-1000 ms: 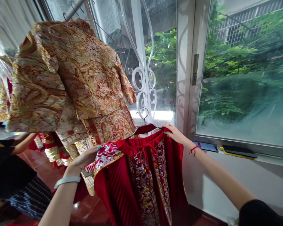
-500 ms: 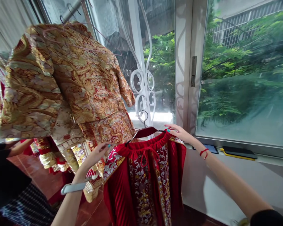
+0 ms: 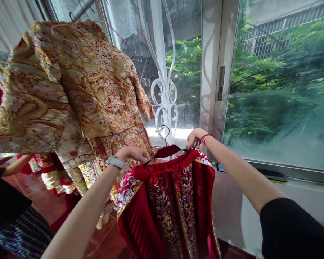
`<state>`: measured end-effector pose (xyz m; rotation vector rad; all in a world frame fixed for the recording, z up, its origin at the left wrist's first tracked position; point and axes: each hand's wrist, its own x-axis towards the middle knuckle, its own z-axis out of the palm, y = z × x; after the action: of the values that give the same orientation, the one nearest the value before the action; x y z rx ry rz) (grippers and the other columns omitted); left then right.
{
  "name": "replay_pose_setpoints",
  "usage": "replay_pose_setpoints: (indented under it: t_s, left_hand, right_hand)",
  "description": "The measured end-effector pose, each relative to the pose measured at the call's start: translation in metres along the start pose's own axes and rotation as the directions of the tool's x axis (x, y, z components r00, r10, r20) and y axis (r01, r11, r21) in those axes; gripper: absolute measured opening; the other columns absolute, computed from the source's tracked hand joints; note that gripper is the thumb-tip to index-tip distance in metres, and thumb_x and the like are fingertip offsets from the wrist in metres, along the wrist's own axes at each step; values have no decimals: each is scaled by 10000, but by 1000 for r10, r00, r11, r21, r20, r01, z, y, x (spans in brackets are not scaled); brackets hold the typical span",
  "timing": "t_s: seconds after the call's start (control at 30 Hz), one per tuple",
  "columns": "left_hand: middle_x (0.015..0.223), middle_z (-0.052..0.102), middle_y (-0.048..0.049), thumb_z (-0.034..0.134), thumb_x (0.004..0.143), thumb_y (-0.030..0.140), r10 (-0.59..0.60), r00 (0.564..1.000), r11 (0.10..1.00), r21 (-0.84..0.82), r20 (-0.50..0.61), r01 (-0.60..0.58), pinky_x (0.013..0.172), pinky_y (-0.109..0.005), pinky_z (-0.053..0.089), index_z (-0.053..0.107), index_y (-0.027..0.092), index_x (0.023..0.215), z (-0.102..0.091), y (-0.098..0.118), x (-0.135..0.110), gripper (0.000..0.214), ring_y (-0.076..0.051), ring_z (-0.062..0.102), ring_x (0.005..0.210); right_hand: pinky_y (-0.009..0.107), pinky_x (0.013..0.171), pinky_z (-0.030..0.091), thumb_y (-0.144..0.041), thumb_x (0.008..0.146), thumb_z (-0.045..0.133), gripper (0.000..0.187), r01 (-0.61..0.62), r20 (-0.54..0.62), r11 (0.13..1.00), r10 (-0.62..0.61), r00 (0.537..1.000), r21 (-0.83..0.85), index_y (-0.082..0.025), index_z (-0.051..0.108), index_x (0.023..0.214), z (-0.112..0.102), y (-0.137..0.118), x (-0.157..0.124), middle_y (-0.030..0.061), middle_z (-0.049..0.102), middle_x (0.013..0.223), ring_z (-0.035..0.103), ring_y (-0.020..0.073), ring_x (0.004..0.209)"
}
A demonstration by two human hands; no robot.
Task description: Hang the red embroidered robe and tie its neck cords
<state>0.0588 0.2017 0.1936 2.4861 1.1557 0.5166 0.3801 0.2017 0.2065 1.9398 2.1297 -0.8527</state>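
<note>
A red skirt (image 3: 166, 205) with silver and gold embroidery and a tied drawstring at its gathered waist hangs in front of me. Its waist is on a hanger (image 3: 166, 151) with a dark red middle, black ends and a thin metal hook. My left hand (image 3: 135, 154), a pale band on its wrist, has its fingers closed at the hanger's left arm, just above the waistband. At the other end my right hand (image 3: 194, 139) pinches the hanger's right arm; a red string circles that wrist. The fingertips of both hands are partly hidden.
Gold brocade jackets (image 3: 102, 82) hang from a rail (image 3: 83, 10) on the left. A white scrolled metal stand (image 3: 164, 86) rises behind the hanger. Dark flat items (image 3: 272, 175) lie on the windowsill at right. Another person (image 3: 8, 205) in black is at far left.
Both hands have turned inward from the skirt's outer corners and closed at the hanger's arms. The earlier fingers were stretched out. The skirt has stayed in nearly the same place.
</note>
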Motion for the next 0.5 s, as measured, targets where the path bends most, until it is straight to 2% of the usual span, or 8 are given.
replay_pose_setpoints:
  t_s: [0.07, 0.1, 0.17, 0.23, 0.3, 0.4, 0.43, 0.5]
  left_hand:
    - [420, 492, 7, 705, 544, 390, 7, 995, 1000, 21, 99, -9, 450, -282, 356, 488, 227, 392, 4, 5, -9, 311, -147, 428, 438]
    - [457, 515, 0, 652, 609, 426, 10, 994, 1000, 26, 113, -13, 482, -282, 366, 503, 222, 422, 6, 7, -14, 315, -152, 447, 470]
    - [545, 569, -15, 530, 722, 463, 15, 999, 998, 52, 41, -17, 559, -284, 388, 533, 213, 497, 11, 11, -24, 336, -165, 493, 549]
    - [588, 589, -21, 462, 773, 449, 0, 993, 996, 88, -118, 10, 609, -287, 394, 527, 211, 540, 16, 13, -32, 339, -176, 520, 604]
    - [581, 579, -21, 428, 804, 423, -29, 963, 993, 106, -267, 59, 614, -291, 388, 492, 217, 550, 25, 16, -37, 334, -182, 522, 611]
    - [666, 609, -46, 364, 875, 381, -61, 901, 988, 103, -429, 115, 651, -308, 397, 515, 213, 640, 43, 23, -43, 326, -198, 537, 659]
    - [722, 625, -60, 350, 897, 371, -57, 865, 987, 105, -498, 125, 679, -315, 407, 543, 207, 694, 50, 26, -46, 325, -206, 551, 694]
    - [825, 634, -83, 336, 930, 358, -21, 780, 984, 124, -625, 126, 738, -329, 426, 582, 201, 800, 63, 32, -52, 319, -220, 573, 774]
  right_hand:
    - [337, 539, 529, -205, 560, 800, 156, 43, 18, 999, -43, 999, -28, -137, 661, 535, 2, -3, 2, 26, 593, 491, 595, 176, 533]
    - [324, 544, 525, -173, 544, 789, 120, 80, 7, 996, -80, 997, -37, -139, 674, 550, 4, -4, 2, 16, 600, 492, 600, 174, 538]
    - [298, 563, 510, -128, 554, 750, 65, 171, -66, 984, -174, 983, -47, -145, 693, 579, 11, -1, -3, -7, 603, 489, 595, 159, 530]
    - [283, 597, 490, -114, 619, 691, 41, 257, -201, 964, -265, 943, -64, -150, 703, 604, 18, 6, -11, -17, 609, 500, 587, 147, 530]
    - [283, 654, 472, -127, 705, 620, 120, 308, -371, 947, -320, 872, -93, -153, 707, 626, 27, 15, -21, -7, 624, 537, 594, 150, 576]
    - [312, 750, 447, -182, 820, 512, 257, 311, -594, 941, -329, 735, -135, -147, 708, 657, 48, 27, -31, 42, 669, 656, 614, 189, 710]
    - [327, 773, 441, -205, 848, 482, 290, 304, -658, 942, -319, 683, -142, -146, 709, 677, 56, 30, -32, 65, 681, 710, 616, 207, 752]
    - [348, 794, 440, -247, 886, 445, 320, 323, -786, 937, -296, 543, -130, -157, 709, 731, 75, 35, -33, 96, 691, 799, 615, 230, 796]
